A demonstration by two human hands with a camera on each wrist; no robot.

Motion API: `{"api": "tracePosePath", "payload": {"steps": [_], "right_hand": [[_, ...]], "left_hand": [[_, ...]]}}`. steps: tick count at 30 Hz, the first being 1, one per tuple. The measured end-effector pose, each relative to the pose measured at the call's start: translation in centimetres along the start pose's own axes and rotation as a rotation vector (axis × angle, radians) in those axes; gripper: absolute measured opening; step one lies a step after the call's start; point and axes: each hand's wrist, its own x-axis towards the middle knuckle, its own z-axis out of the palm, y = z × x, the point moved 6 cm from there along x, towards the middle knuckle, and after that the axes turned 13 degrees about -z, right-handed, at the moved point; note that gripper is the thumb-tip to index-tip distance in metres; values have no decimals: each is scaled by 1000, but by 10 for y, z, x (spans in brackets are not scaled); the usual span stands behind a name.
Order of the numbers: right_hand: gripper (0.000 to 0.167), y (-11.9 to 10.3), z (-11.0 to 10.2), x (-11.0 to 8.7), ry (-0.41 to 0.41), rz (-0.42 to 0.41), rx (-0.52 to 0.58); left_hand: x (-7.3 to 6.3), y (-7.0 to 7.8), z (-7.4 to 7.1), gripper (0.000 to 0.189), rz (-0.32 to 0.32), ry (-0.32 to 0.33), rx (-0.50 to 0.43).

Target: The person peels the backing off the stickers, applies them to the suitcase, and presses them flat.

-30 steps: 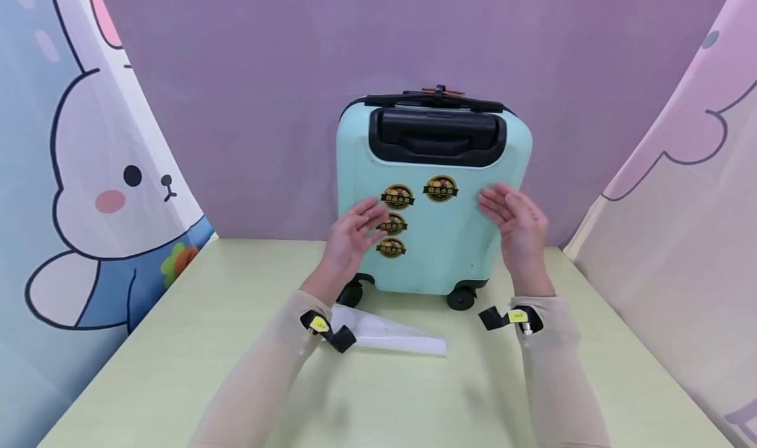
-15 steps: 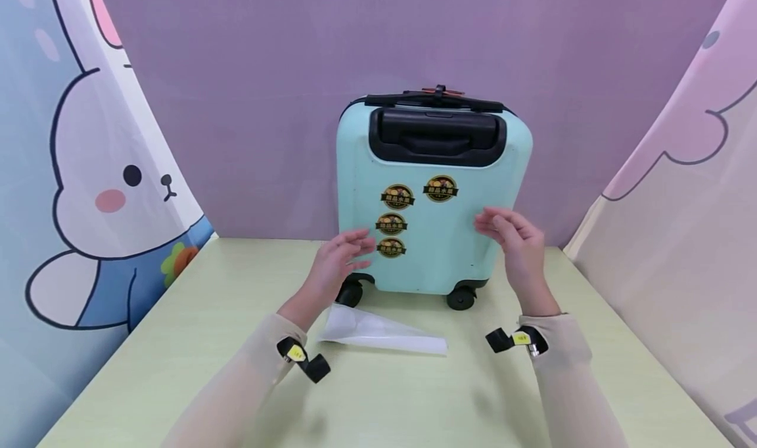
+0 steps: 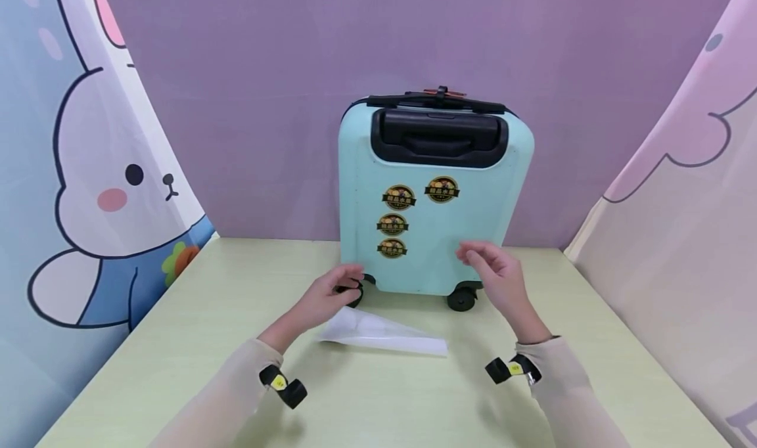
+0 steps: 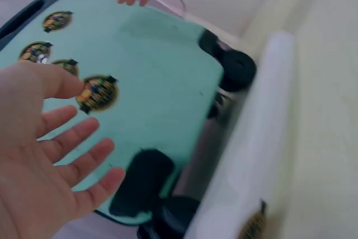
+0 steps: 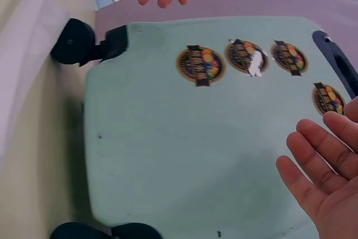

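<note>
Suitcase (image 3: 437, 228), mint green, is standing upright just beyond the left hand (image 3: 322, 297) and the right hand (image 3: 501, 274). Both hands are hanging wide and holding nothing, their fingers relaxed and slightly parted. Four round stickers (image 3: 399, 198) are showing on the suitcase's face, beyond and between the hands. Nearer the left hand, a curling white sheet (image 3: 384, 333) is lying on the tabletop (image 3: 236, 290), bearing another sticker (image 4: 254, 225).
</note>
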Motion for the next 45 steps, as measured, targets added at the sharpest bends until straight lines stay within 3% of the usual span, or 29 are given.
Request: {"api": "tracePosePath", "payload": {"steps": [4,10,17,24,35,45], "right_hand": [[19,3,10,-12,-104,-33,-87],[21,7,22,-33,-289,-101,-241],[23,12,30,-54,-471,-197,-354],[23,16,35,-73,-553,-272,-485],[23,18,49,-95,-668,-341,-555],[24,7,63,-104,-709,-463,-607]], "left_hand": [[-9,-12,3,47,21,-25,217],[-20,-22,2,52,47,-19,461],[-36,-35,-3,56,118,50,730],[-50,-45,0,48,224,123,1024],[-61,-56,0,23,348,168,1169],[-64,-55,2,18,483,218,1137]]}}
